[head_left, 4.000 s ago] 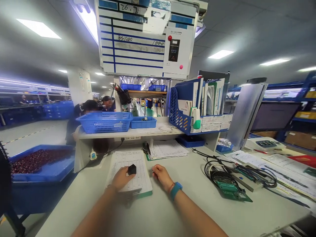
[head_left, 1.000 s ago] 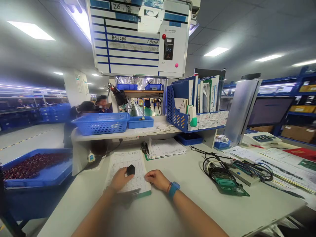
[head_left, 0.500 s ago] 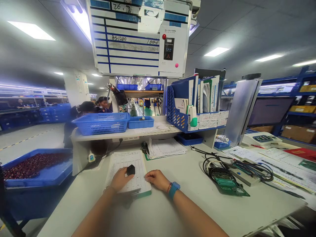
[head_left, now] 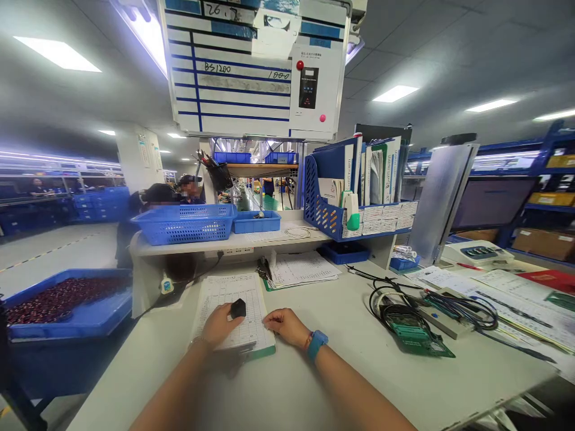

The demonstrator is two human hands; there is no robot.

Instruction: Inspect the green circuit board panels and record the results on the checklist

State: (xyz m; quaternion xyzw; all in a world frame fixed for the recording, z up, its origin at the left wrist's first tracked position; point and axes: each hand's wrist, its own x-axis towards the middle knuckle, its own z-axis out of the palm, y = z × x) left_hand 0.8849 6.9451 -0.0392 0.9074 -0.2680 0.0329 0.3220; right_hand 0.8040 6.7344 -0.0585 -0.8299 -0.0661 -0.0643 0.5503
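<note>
**Left fingers at a small black block, right hand flat**

The left hand [head_left: 218, 326] is curled, its fingertips [head_left: 230, 315] against the small black block [head_left: 238, 308], which sits over the printed grid form [head_left: 223, 302]; whether the block is gripped or just resting on the paper, I cannot tell. The right hand [head_left: 286, 327] lies open and empty, its fingers at the form's right edge.

To the left of the bench, a blue plastic tray [head_left: 90, 328] is heaped with dark red pieces [head_left: 63, 310]. On the shelf ahead stand a blue mesh basket [head_left: 184, 230] and a smaller blue bin [head_left: 256, 225]. A blue slotted file rack [head_left: 323, 206] holds binders and papers [head_left: 377, 176].

The pale workbench [head_left: 359, 383] also carries a second printed sheet [head_left: 303, 270] and, to the right, a green circuit board [head_left: 409, 331] tangled in black cables [head_left: 386, 299]. A whiteboard [head_left: 229, 78] hangs overhead, a co-worker [head_left: 191, 190] stands beyond the shelf, and blue racks [head_left: 539, 173] line the room.
</note>
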